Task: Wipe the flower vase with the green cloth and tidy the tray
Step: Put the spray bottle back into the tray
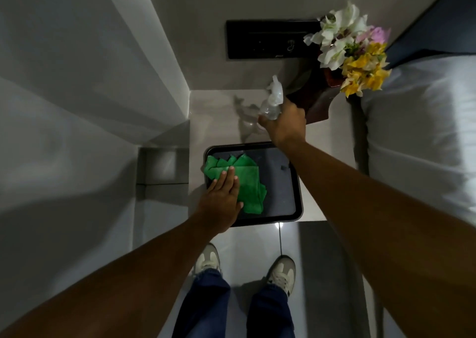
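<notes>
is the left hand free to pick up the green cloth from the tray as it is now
Probably yes. The left hand already lies flat on the green cloth in the tray, with nothing over it. The right hand is busy with the spray bottle near the vase, clear of the cloth.

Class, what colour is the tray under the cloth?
The tray is black or very dark grey, seen in the head view.

Dim indoor light, muted greys | small glare spot on the floor tile [280, 225] at lower centre | motion blur on the spray bottle [273, 100] at upper centre | wide-angle stretch bends the forearms at the lower corners
</notes>
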`<state>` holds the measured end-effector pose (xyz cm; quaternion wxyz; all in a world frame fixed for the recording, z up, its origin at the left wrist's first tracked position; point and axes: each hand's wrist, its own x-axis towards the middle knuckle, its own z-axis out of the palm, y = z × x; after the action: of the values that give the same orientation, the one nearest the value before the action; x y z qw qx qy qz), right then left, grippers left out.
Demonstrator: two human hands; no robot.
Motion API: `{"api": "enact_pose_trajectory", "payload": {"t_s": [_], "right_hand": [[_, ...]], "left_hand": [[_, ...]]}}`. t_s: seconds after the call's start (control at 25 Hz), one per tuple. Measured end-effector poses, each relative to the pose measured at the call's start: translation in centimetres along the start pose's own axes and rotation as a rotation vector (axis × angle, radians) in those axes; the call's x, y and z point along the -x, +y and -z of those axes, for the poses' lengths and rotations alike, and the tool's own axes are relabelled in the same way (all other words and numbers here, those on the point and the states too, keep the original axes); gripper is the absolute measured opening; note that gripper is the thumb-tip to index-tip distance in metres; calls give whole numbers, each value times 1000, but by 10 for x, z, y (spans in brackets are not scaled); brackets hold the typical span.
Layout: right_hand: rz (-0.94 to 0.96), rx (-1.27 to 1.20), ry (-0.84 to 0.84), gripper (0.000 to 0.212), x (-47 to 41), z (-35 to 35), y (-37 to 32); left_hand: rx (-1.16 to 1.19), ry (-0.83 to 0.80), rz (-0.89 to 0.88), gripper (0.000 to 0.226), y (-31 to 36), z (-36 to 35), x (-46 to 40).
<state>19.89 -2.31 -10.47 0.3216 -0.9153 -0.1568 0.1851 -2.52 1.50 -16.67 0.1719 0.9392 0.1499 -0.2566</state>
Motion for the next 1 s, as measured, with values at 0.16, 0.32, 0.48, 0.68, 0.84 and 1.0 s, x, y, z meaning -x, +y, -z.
{"api": "enact_pose_trajectory", "payload": {"t_s": [0.16,0.32,0.48,0.68,0.84,1.0], "right_hand": [[68,-66,107,43,48,27,22],[10,0,92,45,103,24,53],[-18,-1,3,48,119,13,72],[-31,-11,0,55,121,12,71],[-100,-57,42,58,123,5,65],[-169,-226,-15,69,120,-2,55]], "left_hand": [[29,8,0,71,0,1,4],[44,14,-5,72,2,3,6],[12,-15,-21,73,-3,5,3],[-22,-29,-10,74,1,10,7],[-138,-34,13,75,7,16,9],[-152,-46,18,76,11,23,11]]}}
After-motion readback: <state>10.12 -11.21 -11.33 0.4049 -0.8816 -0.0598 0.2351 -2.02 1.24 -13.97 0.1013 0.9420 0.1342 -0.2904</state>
